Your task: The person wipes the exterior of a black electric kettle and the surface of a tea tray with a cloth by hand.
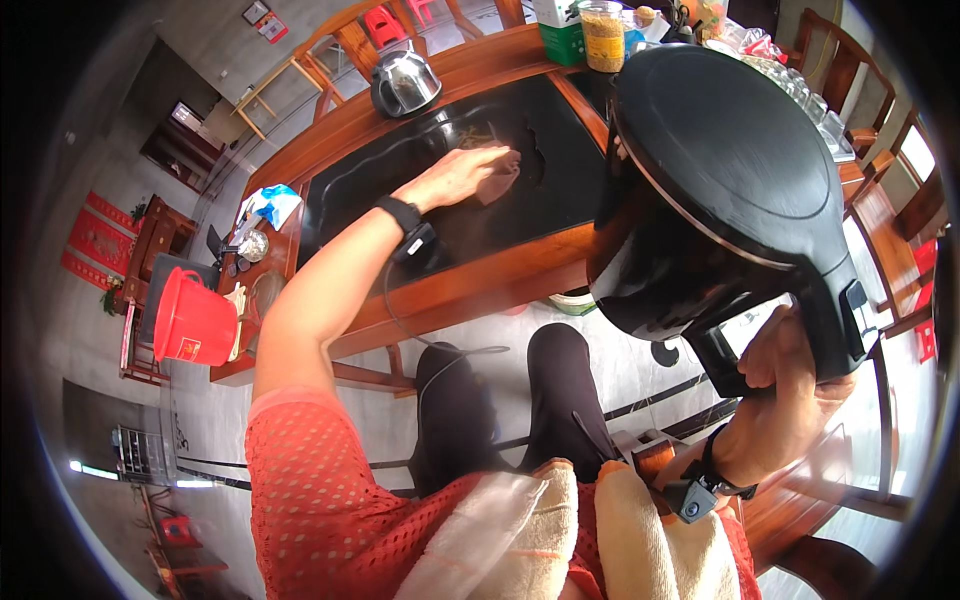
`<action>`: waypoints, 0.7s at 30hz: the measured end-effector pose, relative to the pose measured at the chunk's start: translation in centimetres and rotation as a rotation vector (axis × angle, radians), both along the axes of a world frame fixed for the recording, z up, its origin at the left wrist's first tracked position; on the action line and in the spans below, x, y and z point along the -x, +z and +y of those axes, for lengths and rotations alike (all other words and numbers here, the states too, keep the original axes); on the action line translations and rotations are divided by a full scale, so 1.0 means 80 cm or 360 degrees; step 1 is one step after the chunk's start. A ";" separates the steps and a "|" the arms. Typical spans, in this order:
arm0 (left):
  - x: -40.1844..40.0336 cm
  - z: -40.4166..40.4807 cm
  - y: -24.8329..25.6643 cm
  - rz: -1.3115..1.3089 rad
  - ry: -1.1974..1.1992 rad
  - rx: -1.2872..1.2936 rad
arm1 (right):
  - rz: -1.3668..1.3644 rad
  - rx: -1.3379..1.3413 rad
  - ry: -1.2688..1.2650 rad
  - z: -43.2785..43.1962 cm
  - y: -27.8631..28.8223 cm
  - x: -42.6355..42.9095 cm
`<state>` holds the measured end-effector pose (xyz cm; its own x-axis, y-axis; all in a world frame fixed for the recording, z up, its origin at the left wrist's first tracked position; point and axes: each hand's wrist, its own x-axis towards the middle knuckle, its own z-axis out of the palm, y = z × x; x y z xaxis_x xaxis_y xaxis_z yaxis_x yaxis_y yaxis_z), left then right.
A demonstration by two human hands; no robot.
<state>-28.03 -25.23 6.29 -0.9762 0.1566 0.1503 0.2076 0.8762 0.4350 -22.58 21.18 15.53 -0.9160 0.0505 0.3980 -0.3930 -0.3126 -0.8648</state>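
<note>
My right hand [787,375] grips the handle of a black electric kettle [675,247], raised beside the table at the right. Its lid [727,142] is closed and faces up toward me. At the middle of the table, my left hand [465,172] presses a brownish cloth [499,178] against the glossy black tabletop panel [360,202]. Part of the cloth is hidden beneath the fingers. A shiny metal kettle [406,82] stands beyond my left hand, on the panel's far edge.
A red bucket [196,319] sits at the table's left end, near a blue-and-white plastic packet [274,204]. Along the far right stand a yellow-filled jar [603,37], a green-and-white box [561,34] and several glasses [814,105]. A thin cable [450,352] hangs across my knees.
</note>
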 end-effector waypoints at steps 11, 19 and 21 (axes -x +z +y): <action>-0.018 -0.027 0.104 -0.0614 0.0977 0.0200 | 0.0107 -0.0251 -0.0293 0.013 -0.012 0.014; 0.094 -0.005 0.017 -0.0257 0.0215 0.0465 | 0.0048 -0.0231 -0.0336 0.009 -0.017 0.018; 0.108 -0.012 0.001 -0.0097 0.0247 0.0449 | -0.0019 -0.0278 -0.0327 0.012 -0.017 0.016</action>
